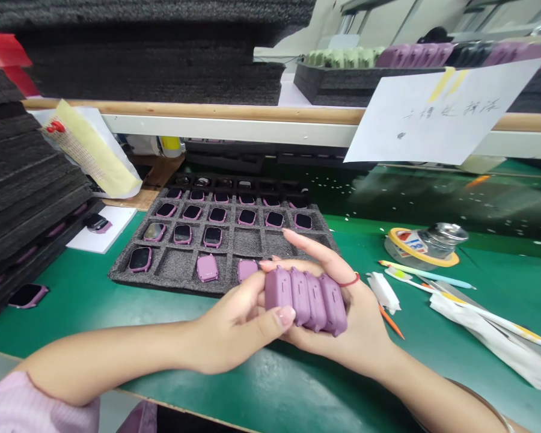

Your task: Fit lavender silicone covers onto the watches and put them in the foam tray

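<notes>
Several purple smartwatch cases (313,300) stand on edge in a row, pressed side by side between my two hands above the green table. My left hand (238,328) grips the left end of the row, its thumb across the nearest case. Around the right side and underneath, my right hand (365,319) cradles them, with one finger stretched out. Just behind is a black foam tray (174,269) with square compartments. Many hold purple smartwatches (217,214) with dark screens up. In its front row, one watch (207,267) lies purple back up, and another is partly hidden by my hands.
Loose watches (28,296) lie left, near stacked foam trays (9,162). A white paper pad (97,228) has another watch on it. At right are a tape roll with a metal-topped jar (426,243), brushes (473,307) and white wrapping. A shelf (234,123) crosses above.
</notes>
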Tool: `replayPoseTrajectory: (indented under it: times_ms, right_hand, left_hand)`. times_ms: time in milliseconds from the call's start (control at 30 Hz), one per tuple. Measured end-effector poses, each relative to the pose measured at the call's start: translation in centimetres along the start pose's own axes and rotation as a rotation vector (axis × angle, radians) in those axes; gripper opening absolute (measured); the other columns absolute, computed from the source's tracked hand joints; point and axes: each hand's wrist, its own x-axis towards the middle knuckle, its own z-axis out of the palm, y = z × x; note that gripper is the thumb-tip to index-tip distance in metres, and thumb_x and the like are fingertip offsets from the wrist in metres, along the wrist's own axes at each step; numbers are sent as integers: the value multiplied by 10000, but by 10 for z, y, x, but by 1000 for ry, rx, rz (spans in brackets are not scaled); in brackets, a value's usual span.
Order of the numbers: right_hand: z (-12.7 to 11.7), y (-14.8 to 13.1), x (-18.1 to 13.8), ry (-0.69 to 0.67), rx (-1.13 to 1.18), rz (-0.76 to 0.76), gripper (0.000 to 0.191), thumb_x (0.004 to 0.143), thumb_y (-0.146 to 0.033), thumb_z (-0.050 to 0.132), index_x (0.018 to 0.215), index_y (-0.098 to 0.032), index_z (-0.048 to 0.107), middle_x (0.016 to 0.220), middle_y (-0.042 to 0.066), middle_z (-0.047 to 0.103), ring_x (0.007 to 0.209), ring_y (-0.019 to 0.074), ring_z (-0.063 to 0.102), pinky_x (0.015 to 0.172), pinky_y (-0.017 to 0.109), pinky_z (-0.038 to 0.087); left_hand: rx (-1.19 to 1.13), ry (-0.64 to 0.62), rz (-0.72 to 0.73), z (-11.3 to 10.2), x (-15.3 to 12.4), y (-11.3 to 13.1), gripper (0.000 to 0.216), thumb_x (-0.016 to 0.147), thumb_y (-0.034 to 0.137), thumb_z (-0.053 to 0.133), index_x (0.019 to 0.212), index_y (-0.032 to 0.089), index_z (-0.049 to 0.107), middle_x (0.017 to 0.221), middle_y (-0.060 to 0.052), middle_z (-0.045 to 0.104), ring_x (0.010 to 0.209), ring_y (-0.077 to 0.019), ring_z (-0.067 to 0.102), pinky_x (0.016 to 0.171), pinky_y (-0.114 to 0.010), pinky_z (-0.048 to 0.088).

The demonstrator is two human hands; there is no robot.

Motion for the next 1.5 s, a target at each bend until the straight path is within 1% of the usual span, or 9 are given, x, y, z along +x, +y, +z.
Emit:
replayPoseTrajectory:
  times_ms: [100, 200, 333, 433, 600, 1000, 1167, 1367, 1500]
  right_hand:
    - [8, 2, -3, 45, -69, -39, 848, 728, -144, 793, 1482, -274, 427, 1220, 70, 757, 1073, 250, 749, 1013, 436, 595]
    - [13, 1, -5, 67, -84, -47, 866, 741, -157, 804, 1500, -298, 413, 1232, 52, 750, 1058, 236, 750, 1004, 418, 603]
    - [13, -3, -6, 69, -80, -74, 898, 742, -179, 823, 1520, -327, 399, 1220, 40, 749, 1102, 257, 734, 1043, 442, 582]
    - [12, -4, -6, 61, -51, -80, 907, 740, -166, 828, 1519, -344, 399, 1227, 30, 747, 1121, 248, 727, 1061, 430, 572]
    - [10, -2, -6, 49, -57, -58, 916, 740, -183, 840, 1526, -310, 387, 1224, 72, 746, 1109, 282, 732, 1030, 470, 589]
    - [8, 0, -6, 18, -79, -97, 949, 753, -191, 840, 1546, -335, 339, 1257, 74, 724, 1150, 290, 713, 1057, 494, 569]
    - [7, 3, -5, 11, -60, -112, 967, 759, -186, 836, 1556, -357, 316, 1266, 54, 716, 1203, 272, 689, 1096, 467, 542]
    - [6, 4, -3, -5, -82, -122, 970, 774, -196, 828, 1568, -354, 294, 1269, 63, 717, 1205, 276, 688, 1091, 469, 544]
    - [4, 4, -2, -23, -112, -145, 948, 793, -205, 809, 1570, -375, 293, 1370, 77, 659, 1212, 270, 683, 1123, 487, 513]
  left_hand:
    - [201, 173, 21, 6, -3, -2, 416, 1043, 509, 355, 1127, 149, 546, 1143, -112, 632, 1095, -233, 583, 1034, -415, 457]
    - [281, 214, 32, 9, -4, 0, 468, 1058, 520, 274, 1075, 151, 560, 1049, -87, 632, 983, -199, 575, 1009, -378, 464]
    - [249, 267, 80, 9, -4, 2, 468, 1078, 469, 254, 1145, 174, 611, 1120, -67, 664, 1079, -192, 587, 1031, -325, 447]
    - [209, 265, 65, 8, -4, 2, 463, 1075, 471, 288, 1224, 178, 613, 1175, -67, 671, 1126, -199, 590, 1011, -314, 466]
    - [163, 261, 45, 9, -4, 0, 497, 1060, 514, 308, 1227, 175, 630, 1146, -66, 677, 1007, -183, 605, 939, -306, 495]
    - [109, 247, -5, 7, -5, 1, 549, 1026, 586, 339, 1239, 179, 640, 1044, -62, 680, 856, -173, 612, 918, -342, 513]
    - [14, 253, -4, 8, -2, 0, 506, 1017, 578, 396, 1243, 212, 662, 1203, -51, 666, 1067, -184, 617, 1092, -342, 430]
    - [-168, 245, -142, 3, 1, -6, 575, 958, 656, 479, 1232, 189, 671, 1089, -72, 709, 998, -218, 664, 896, -346, 547]
    - [-244, 254, -166, 0, 3, -9, 592, 929, 645, 557, 1307, 195, 635, 1272, -101, 681, 1195, -290, 633, 969, -389, 542]
